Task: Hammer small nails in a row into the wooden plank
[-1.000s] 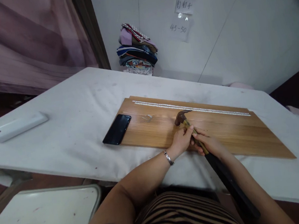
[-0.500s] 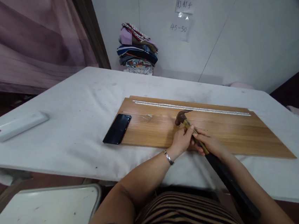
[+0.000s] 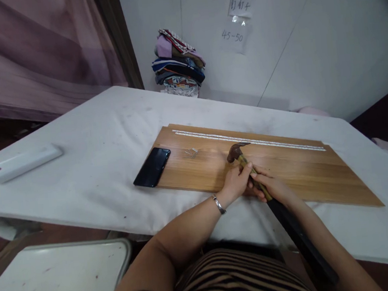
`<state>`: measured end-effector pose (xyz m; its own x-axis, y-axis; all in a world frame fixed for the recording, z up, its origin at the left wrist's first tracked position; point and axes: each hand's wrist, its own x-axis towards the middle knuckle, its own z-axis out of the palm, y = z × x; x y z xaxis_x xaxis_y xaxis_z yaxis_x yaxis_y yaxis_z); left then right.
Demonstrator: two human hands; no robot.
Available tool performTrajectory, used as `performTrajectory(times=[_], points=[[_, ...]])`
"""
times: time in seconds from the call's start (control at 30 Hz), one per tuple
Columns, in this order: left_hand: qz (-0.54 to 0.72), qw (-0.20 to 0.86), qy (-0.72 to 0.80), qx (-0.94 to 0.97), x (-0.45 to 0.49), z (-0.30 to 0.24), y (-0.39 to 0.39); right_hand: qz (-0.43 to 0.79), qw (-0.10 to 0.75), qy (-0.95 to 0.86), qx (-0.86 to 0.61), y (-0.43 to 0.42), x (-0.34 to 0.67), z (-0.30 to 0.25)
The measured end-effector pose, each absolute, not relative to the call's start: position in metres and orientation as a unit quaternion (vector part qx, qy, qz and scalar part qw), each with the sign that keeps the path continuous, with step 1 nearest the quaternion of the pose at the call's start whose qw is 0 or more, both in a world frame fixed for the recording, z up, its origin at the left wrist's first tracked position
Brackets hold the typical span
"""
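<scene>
Resting hammer [image 3: 237, 152] head-down on board [image 3: 302, 171], left hand [image 3: 236, 181] and right hand [image 3: 273, 187] clamped side by side on its handle. Seemingly setting up a blow; must free one hand to reach the loose nails [image 3: 190, 153].

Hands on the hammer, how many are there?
2. The left hand grips the hammer just behind its head; the right hand holds the handle right beside it, above the wooden board.

1. Makeshift home workroom: cloth-covered table [image 3: 94, 141], with wooden board [image 3: 200, 172] and hammer [image 3: 236, 151] at 1 o'clock.
2. Folded clothes [image 3: 177, 64] stacked at 12 o'clock; handwritten notes [image 3: 238, 6] taped to wall [image 3: 307, 38] at 1 o'clock.
</scene>
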<state>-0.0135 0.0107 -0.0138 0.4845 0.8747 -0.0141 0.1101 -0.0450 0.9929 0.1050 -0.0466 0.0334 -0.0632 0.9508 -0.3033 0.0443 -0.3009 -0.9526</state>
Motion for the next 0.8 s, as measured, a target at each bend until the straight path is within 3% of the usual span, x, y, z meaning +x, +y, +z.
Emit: performTrajectory(times=[0.8], points=[[0.333,0.566,0.396,0.642,-0.0134,-0.0118,0.0107,0.576,0.394,-0.446,-0.560,-0.0450,0.1054,0.0313]])
